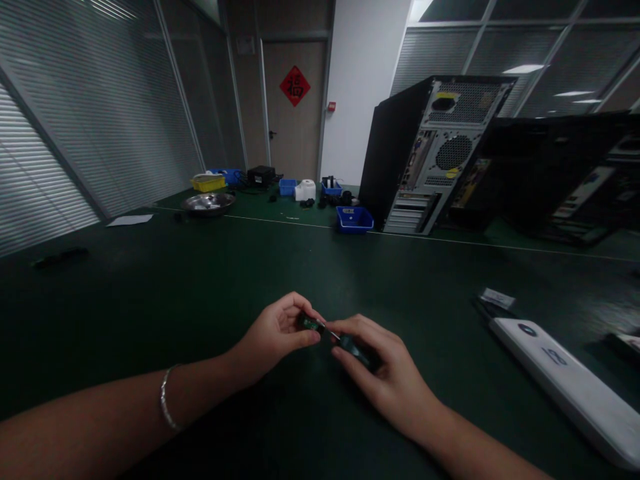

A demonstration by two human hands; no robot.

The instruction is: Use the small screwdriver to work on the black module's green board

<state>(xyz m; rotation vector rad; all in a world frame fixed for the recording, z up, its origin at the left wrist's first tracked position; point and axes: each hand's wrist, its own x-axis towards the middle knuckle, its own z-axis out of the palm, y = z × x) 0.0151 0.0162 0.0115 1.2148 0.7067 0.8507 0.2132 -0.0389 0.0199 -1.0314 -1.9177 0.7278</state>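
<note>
Between the thumb and fingers of my left hand [273, 340] is a small green circuit board [311, 323], partly covered by the fingertips. My right hand [380, 360] is closed round the dark handle of a screwdriver [354, 349]. Its thin metal shaft points left and reaches the edge of the board; whether the tip touches a screw is too small to tell. Both hands are held close together above the dark green table [210, 287].
A white device with a cable [560, 380] lies at the right. Behind stand a black computer tower [400, 153], a blue tray [354, 220] and a shiny metal bowl [208, 203]. A dark strip [60, 257] and a white paper [130, 220] lie far left.
</note>
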